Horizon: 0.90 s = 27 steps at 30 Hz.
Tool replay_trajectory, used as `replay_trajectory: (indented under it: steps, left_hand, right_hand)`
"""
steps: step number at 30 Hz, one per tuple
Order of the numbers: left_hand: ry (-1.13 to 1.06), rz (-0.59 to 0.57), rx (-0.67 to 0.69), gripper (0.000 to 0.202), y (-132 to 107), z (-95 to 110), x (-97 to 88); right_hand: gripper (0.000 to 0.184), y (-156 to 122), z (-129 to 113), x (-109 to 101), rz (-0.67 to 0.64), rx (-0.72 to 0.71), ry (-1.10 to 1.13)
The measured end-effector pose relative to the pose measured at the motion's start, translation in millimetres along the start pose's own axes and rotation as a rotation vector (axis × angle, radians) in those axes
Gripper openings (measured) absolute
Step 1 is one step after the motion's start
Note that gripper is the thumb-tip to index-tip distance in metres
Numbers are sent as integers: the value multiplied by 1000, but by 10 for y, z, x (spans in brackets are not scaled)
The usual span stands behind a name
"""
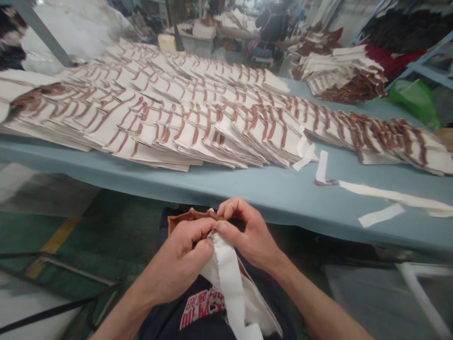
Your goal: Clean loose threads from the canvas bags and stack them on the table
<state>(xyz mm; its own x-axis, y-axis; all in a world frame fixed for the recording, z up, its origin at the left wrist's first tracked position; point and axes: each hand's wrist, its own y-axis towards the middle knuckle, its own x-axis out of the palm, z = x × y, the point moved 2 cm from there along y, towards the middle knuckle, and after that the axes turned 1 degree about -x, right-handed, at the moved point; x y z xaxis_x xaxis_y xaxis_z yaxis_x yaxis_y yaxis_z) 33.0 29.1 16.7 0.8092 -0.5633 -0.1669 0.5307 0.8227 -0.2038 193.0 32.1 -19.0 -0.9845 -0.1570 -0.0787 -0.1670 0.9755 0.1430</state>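
Observation:
In my lap lies a fabric piece (255, 297), cream-coloured with a brown edge. My left hand (187, 245) pinches its upper edge between thumb and fingers. Close beside it, my right hand (244, 231) grips the same edge, its thumb almost touching the left fingertips. A long white fabric strip (230, 278) hangs down from the spot where the hands meet, over the fabric piece. My fingers partly hide where strip and fabric join. Red lettering (201, 307) shows on the dark cloth beneath.
Overlapping stacks of cream and brown fabric pieces (170, 113) cover much of the blue table (247, 189). Loose white strips (382, 215) lie at its right, near a small dark tool (325, 182). Another fabric pile (343, 75) and a green bag (414, 101) stand farther back.

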Motion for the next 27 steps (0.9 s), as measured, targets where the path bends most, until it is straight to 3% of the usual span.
replay_trajectory:
  steps: [3,6,12,17,23,27]
  left_hand:
    - [30,-53,30,22,-20,83,-84]
    - [72,-74,32,23,-51,129,-154]
    - [196,7,1,13,-118,140,-206]
    - [189,54,27,11,-141,105,-203]
    - [40,-2,-59,8,-105,7,-283]
    - [-40,-96,-107,17,-92,-17,-364]
  right_hand:
    - [18,118,-159,-55,-138,-314,-178]
    - [25,208,-259,-117,-313,-424,-282]
    - [28,287,-422,-185,-534,-349,-552]
    - [33,251,-467,-129,-582,-269,-572]
    - [25,245,-363,-122,-605,-175,-462]
    - [20,266,-317,-151,-616,-140,-437]
